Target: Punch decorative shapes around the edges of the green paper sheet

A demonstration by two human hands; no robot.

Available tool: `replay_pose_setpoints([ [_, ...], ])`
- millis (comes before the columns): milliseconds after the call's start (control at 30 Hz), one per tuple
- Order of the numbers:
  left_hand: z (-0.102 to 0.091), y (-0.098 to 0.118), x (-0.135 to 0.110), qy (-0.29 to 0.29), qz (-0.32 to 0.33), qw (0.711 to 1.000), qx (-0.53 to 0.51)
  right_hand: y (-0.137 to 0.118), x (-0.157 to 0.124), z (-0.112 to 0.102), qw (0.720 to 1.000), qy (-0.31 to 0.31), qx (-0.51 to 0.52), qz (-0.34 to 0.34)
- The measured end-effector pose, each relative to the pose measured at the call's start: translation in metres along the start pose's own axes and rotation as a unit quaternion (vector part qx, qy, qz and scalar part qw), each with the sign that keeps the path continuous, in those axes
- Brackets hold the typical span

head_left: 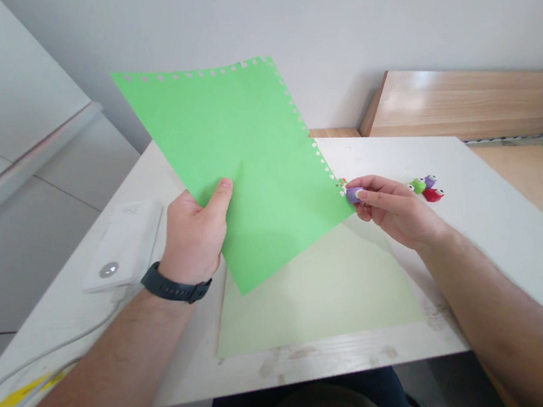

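Note:
My left hand (195,238) is closed on the lower left edge of a bright green paper sheet (250,159), holding it tilted up above the white table (480,214). Small punched holes run along the sheet's top and right edges. My right hand (394,210) pinches a small purple hole punch (354,194) against the sheet's right edge near its lower corner. A pale green sheet (325,297) lies flat on the table beneath.
Small green, purple and red punches (427,188) lie just behind my right hand. A white device (123,248) with a cable sits at the left. Wooden boards (469,101) lean at the back right. A grey wall is behind.

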State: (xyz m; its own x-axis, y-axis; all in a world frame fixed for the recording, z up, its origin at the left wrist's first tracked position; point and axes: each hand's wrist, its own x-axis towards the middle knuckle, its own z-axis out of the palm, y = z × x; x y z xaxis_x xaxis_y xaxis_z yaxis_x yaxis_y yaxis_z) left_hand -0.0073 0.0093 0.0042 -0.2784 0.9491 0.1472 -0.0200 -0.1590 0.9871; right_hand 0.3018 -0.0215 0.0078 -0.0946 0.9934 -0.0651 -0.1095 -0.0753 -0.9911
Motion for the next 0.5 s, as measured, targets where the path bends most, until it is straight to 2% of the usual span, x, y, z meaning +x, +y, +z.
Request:
replay_pose_setpoints([
  [233,0.0021,0.0010,-0.0008,0.001,0.005,1.000,-0.009,0.0010,-0.0009,-0.0003,1.000,-0.012,-0.004,0.016],
  [500,0.0016,0.0049,-0.0026,-0.006,-0.013,1.000,-0.004,0.0030,-0.0013,-0.0006,0.997,-0.047,-0.005,0.068],
])
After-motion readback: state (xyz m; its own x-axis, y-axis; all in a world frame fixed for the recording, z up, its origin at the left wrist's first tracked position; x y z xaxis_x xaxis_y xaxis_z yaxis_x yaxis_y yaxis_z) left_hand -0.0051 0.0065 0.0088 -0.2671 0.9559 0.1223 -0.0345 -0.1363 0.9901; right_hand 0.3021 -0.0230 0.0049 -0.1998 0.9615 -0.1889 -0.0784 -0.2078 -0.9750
